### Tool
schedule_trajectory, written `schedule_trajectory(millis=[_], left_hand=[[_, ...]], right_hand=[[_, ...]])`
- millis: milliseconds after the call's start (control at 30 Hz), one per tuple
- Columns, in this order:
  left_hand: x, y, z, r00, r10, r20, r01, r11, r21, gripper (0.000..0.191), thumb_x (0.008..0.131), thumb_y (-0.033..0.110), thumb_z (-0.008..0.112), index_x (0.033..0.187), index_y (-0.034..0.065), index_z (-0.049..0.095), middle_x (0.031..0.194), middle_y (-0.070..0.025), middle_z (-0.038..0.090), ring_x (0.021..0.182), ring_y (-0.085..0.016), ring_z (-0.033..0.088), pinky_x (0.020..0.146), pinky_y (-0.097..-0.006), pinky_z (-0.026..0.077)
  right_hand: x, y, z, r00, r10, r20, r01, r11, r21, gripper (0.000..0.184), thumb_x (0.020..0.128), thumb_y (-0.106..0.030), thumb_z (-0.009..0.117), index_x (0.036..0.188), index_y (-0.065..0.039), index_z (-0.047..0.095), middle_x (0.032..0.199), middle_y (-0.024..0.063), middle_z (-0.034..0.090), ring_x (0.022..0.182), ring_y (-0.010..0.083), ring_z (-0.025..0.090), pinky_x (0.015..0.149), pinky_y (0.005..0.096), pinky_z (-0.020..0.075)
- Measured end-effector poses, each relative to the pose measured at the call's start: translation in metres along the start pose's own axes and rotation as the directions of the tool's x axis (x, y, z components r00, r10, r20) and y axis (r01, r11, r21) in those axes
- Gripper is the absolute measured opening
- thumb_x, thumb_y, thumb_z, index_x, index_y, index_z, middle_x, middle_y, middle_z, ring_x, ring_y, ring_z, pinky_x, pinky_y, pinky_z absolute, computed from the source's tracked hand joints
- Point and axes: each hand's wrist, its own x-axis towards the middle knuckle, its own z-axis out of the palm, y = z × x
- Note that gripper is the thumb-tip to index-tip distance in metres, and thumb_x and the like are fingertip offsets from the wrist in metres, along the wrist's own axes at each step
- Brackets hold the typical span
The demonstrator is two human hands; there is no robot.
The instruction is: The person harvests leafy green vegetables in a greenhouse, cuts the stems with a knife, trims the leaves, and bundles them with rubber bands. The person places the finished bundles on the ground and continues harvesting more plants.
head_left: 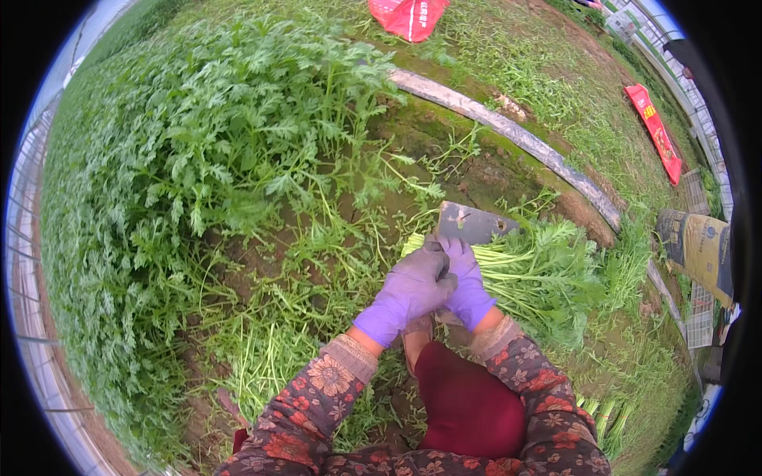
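A bunch of cut leafy greens with lobed leaves [542,273], like chrysanthemum greens, lies before me, its pale stems to the left and leaves to the right. My right hand [467,279], in a purple glove, is over the stems and grips the bunch. Against it, partly across its fingers, is my left hand [417,282], gloved alike, dirt-darkened, its fingers curled. Whether the left fingers pinch anything is hidden. Beneath the bunch and beyond my fingers shows a dark flat board [470,221] with a hole near its right end.
Dense uncut greens [196,137] fill the left. Loose stems [274,363] litter the soil by my left sleeve. A long grey strip [506,128] curves along the bed's edge. Tied bunches [607,416] lie at lower right. Red bags [655,134], a printed sack [693,253] and crates [701,315] stand farther right.
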Motion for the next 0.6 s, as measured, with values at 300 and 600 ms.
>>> schedule_trajectory(millis=[300,600], left_hand=[[-0.138,-0.002,-0.016,0.987,0.067,-0.145,-0.077,0.995,-0.062,0.014,0.082,0.008,0.059,0.095,0.0024,0.061,0.096,-0.0167,0.058,0.091,-0.037,0.059,0.082,-0.0402,0.05],[-0.047,-0.058,-0.059,0.881,-0.417,0.223,0.355,0.895,0.272,0.023,0.088,0.022,0.061,0.102,0.0064,0.069,0.102,-0.0203,0.066,0.091,-0.035,0.066,0.08,-0.0405,0.053]], right_hand=[[0.003,-0.014,-0.015,0.992,-0.096,-0.084,0.078,0.977,-0.199,0.056,0.067,-0.017,0.065,0.118,0.001,0.052,0.096,0.0141,0.055,0.087,0.0304,0.054,0.074,0.0422,0.0435],[0.007,-0.017,-0.022,0.989,0.045,0.143,-0.019,0.984,-0.175,0.09,0.055,-0.029,0.081,0.131,0.001,0.043,0.114,0.0136,0.053,0.102,0.0308,0.053,0.092,0.0423,0.0425]])
